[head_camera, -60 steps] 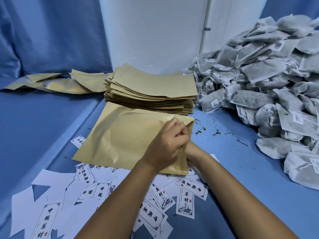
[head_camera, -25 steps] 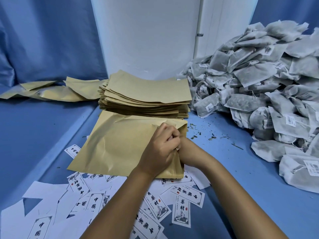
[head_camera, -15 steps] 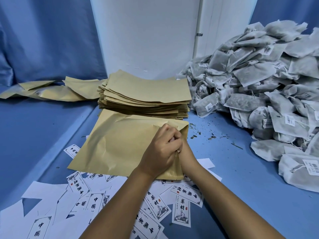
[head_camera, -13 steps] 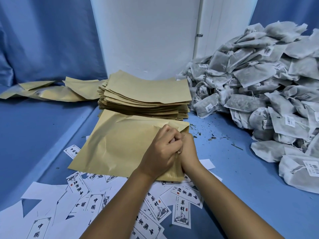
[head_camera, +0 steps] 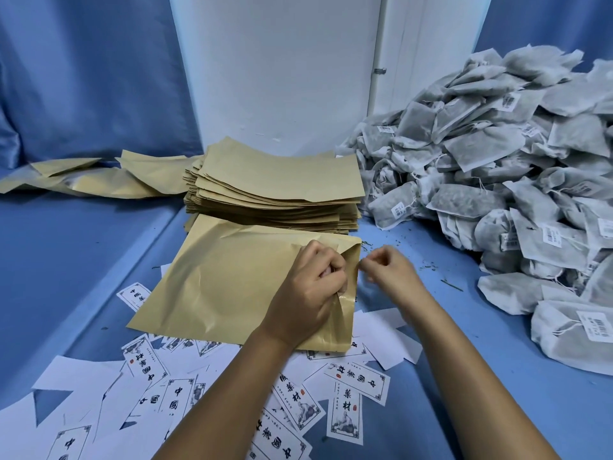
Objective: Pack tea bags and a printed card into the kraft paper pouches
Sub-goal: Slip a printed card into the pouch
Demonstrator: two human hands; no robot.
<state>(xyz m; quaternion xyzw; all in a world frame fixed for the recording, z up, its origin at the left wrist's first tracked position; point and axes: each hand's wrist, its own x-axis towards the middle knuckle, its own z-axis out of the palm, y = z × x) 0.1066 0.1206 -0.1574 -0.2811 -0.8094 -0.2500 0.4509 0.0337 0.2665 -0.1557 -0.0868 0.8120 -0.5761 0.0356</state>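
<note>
A blue surface (head_camera: 464, 376) carries a big heap of tea bags (head_camera: 497, 167) at the right and a stack of pouches (head_camera: 275, 190) at the back. In front of the stack lies 1 pouch (head_camera: 225, 283), over scattered cards (head_camera: 343, 415). The left hand (head_camera: 308, 293) grips its right edge. The right hand (head_camera: 388, 273), just beside that edge, has curled fingers pinched together; whether they hold anything I cannot tell.

Head view, down over table (head_camera: 497, 410)
</note>
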